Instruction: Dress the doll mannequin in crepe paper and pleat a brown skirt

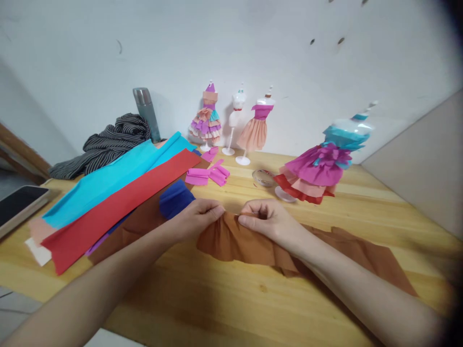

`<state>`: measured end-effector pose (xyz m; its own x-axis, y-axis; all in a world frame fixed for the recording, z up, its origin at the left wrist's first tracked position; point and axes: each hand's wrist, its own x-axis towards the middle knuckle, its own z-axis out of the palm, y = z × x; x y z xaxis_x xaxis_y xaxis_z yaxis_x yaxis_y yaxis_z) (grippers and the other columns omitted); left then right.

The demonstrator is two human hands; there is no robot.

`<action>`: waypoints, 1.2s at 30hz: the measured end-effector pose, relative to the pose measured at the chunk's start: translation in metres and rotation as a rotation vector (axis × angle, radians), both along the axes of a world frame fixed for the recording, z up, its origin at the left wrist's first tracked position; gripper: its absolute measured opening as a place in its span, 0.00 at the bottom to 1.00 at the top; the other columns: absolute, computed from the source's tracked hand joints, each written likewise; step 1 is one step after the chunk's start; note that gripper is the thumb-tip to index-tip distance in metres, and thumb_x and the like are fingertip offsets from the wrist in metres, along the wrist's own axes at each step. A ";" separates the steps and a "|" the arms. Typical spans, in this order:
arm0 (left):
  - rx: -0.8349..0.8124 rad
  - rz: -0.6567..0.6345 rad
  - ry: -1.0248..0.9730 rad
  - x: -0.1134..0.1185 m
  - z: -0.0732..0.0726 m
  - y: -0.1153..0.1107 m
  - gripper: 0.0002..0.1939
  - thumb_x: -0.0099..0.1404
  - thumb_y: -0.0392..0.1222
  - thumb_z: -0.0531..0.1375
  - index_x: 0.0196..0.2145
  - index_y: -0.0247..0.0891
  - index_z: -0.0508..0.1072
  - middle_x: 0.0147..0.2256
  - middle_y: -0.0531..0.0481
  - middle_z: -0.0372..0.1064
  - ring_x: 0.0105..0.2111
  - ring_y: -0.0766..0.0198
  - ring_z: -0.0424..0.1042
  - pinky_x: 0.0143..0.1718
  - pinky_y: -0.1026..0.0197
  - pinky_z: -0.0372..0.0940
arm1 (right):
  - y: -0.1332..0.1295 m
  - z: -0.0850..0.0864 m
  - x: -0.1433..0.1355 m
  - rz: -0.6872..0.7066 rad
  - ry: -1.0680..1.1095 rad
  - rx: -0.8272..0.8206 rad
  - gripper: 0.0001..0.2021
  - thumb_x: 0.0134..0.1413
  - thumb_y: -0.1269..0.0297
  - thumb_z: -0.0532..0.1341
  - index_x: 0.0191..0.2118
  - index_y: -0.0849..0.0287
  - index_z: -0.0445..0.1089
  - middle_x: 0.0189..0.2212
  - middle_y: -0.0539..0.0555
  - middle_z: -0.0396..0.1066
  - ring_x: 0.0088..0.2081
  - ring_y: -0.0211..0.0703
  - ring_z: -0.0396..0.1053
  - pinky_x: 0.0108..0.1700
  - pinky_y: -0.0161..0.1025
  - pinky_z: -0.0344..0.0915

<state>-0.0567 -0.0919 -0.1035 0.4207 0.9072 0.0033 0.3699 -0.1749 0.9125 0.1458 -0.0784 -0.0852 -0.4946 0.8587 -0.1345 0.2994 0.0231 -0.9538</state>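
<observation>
A long brown crepe strip lies across the wooden table's middle and runs off to the right under my right forearm. My left hand pinches its top edge near the left end, where the strip is gathered into folds. Close beside it, my right hand pinches the same edge between thumb and fingers. Between the two hands a short stretch of edge shows. Just left of my left hand is a dark blue crepe piece.
Blue and red crepe sheets, a phone, striped cloth and a flask are left. Pink scraps, a tape roll and several dress forms stand behind, one in a magenta dress at right.
</observation>
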 end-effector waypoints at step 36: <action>0.524 0.128 0.112 0.007 0.006 -0.011 0.13 0.67 0.39 0.54 0.26 0.35 0.71 0.24 0.52 0.66 0.28 0.66 0.64 0.33 0.64 0.58 | -0.018 -0.001 -0.004 -0.129 -0.011 0.353 0.07 0.46 0.62 0.61 0.26 0.59 0.72 0.22 0.52 0.71 0.25 0.40 0.67 0.27 0.35 0.64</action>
<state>-0.0495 -0.1029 -0.0977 0.3310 0.8401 0.4296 0.5078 -0.5424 0.6693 0.1421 -0.0961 -0.0867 -0.3797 0.9081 0.1763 0.3318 0.3116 -0.8904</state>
